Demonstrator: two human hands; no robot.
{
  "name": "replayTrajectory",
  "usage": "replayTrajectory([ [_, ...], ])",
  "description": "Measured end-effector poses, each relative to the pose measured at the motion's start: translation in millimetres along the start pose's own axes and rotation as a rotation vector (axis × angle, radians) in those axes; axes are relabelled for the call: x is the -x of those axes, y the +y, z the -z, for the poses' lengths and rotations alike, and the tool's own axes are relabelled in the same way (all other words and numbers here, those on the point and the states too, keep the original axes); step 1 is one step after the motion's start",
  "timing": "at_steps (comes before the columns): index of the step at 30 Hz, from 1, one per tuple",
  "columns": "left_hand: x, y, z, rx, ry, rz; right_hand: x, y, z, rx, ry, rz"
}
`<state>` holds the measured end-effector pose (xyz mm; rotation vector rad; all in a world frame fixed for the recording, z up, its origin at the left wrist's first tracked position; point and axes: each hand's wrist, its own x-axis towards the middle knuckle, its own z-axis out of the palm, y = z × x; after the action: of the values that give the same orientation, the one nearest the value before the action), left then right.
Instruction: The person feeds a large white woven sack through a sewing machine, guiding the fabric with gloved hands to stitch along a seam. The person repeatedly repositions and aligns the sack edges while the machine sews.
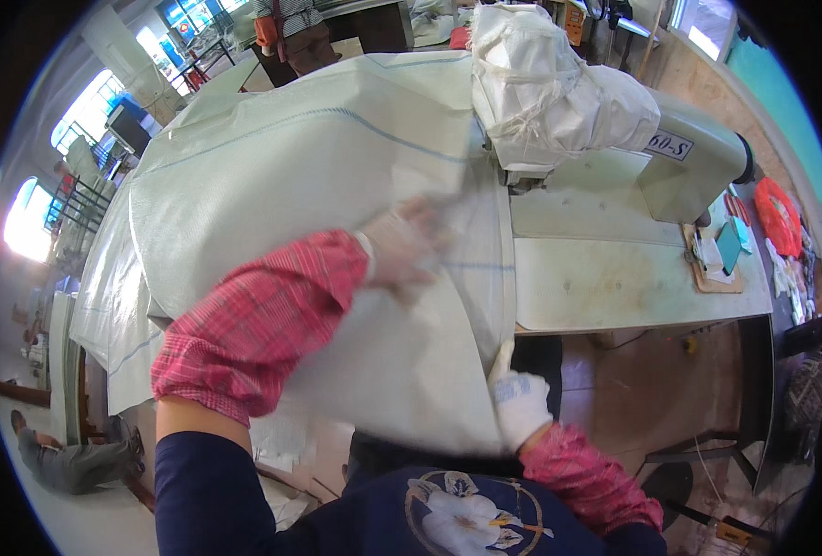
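A large white woven plastic sheet point(272, 176) with blue stripes spreads over the sewing machine table and hangs down toward me. My left hand point(401, 246), in a pale glove and blurred by motion, lies over the sheet with its fingers spread apart. Down at the sheet's near right edge, my gloved right hand point(522, 403) pinches the border, thumb pointing up along it. The sheet's right edge runs up to the head of an industrial sewing machine point(698, 153), whose front is wrapped in white cloth point(550, 88). The needle area is partly hidden beneath that wrapping.
On the table's right part sits a small board point(712, 259) with a teal item and papers. Red-handled scissors point(737, 208) and a red plastic bag point(778, 218) lie farther right. One person point(290, 32) stands beyond the sheet; another point(77, 454) is at lower left.
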<state>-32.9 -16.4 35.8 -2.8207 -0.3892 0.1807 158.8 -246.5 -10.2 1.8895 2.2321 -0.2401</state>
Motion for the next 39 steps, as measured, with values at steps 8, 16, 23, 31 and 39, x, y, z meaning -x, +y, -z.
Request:
replayTrajectory([
  [8,42,-65,78,-0.337,-0.241,0.154,-188,61,28,-0.257,0.184,-0.224],
  [16,73,154,214,-0.085,-0.025,-0.333,-199,35,96,0.182,-0.003,0.16],
  [23,-60,177,226,0.317,-0.218,-0.633,-44,0,-7,-0.331,0.14,0.645],
  [31,6,110,24,0.354,-0.213,0.018,59,25,-23,-1.322,-0.45,0.628],
  [39,-1,133,16,0.355,-0.131,0.108,23,33,-3,-1.42,0.3,-0.152],
])
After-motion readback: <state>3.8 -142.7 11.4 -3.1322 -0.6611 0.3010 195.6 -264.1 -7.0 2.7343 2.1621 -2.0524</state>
